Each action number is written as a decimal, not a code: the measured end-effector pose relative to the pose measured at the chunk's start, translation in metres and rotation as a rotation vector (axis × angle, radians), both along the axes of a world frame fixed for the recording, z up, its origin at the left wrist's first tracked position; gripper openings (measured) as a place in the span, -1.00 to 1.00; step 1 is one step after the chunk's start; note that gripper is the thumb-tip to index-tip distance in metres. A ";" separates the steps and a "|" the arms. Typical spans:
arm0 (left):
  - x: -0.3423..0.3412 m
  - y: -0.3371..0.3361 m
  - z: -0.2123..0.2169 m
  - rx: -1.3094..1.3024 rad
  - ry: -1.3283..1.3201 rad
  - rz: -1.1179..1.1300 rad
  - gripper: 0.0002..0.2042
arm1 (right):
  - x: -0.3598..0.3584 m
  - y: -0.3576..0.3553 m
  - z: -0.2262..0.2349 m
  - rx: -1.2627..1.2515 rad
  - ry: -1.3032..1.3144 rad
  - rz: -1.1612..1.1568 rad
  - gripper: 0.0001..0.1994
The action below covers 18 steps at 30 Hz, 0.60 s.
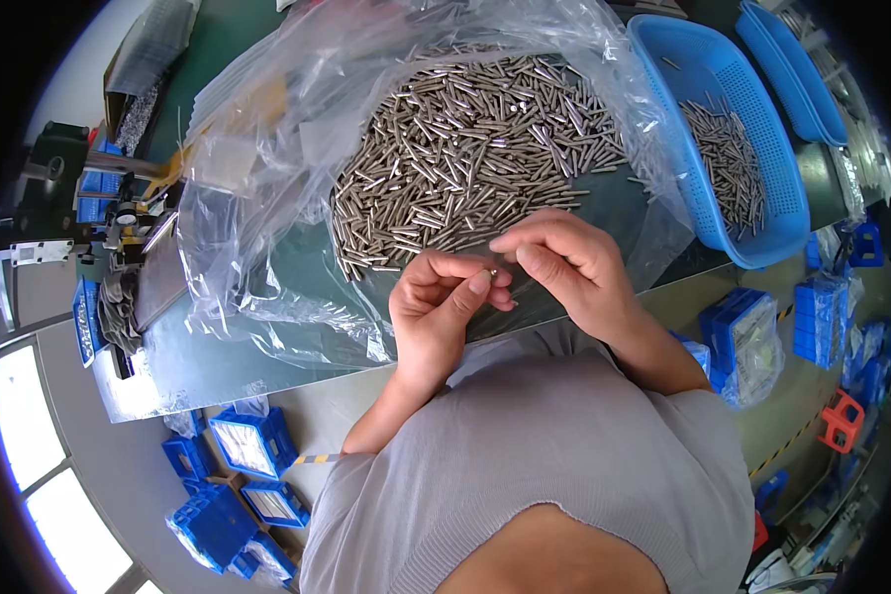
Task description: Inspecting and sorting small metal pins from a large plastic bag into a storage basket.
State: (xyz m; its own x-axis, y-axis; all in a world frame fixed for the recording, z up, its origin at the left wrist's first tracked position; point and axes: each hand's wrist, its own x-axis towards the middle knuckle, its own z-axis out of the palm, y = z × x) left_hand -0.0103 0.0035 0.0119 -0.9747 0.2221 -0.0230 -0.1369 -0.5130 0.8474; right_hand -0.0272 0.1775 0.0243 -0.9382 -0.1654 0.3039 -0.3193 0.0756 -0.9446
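Note:
A big heap of short silvery metal pins lies on clear plastic sheeting spread over the dark green table. In front of the heap, my left hand pinches a small metal pin between thumb and forefinger, its other fingers curled. Only the pin's end shows; the rest is hidden by the fingers. Just to the right, my right hand hovers with bent fingers, thumb and forefinger slightly apart near the pin. I see nothing held in it.
A blue perforated basket with more pins stands right of the heap, and another blue basket lies beyond it. Dark equipment occupies the table's left end. Blue crates and a red stool are on the floor.

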 end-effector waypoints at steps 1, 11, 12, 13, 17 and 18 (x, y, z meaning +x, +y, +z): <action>0.000 0.000 -0.001 0.006 0.001 -0.004 -0.94 | 0.002 0.001 0.004 0.000 0.001 -0.001 -0.88; 0.003 -0.003 -0.004 -0.032 0.004 -0.027 -0.94 | 0.008 0.037 0.030 0.199 0.269 -0.279 -0.87; 0.003 -0.003 -0.003 -0.028 0.020 -0.031 -0.94 | 0.007 0.047 0.037 0.206 0.349 -0.497 -0.88; 0.003 -0.002 -0.002 -0.025 0.020 -0.033 -0.94 | 0.008 0.063 0.045 0.342 0.402 -0.663 -0.89; 0.002 0.000 -0.003 -0.029 0.021 -0.037 -0.95 | -0.001 0.090 0.052 0.656 0.394 -1.046 -0.85; 0.001 0.000 -0.003 -0.041 0.025 -0.037 -0.95 | 0.001 0.087 0.050 0.677 0.400 -0.954 -0.84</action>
State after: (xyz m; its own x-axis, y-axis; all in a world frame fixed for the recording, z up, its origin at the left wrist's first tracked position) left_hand -0.0091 0.0036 0.0091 -0.9662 0.2575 -0.0084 -0.1337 -0.4731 0.8708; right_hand -0.0264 0.2647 0.0740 -0.6310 0.2981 0.7163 -0.1253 0.8720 -0.4732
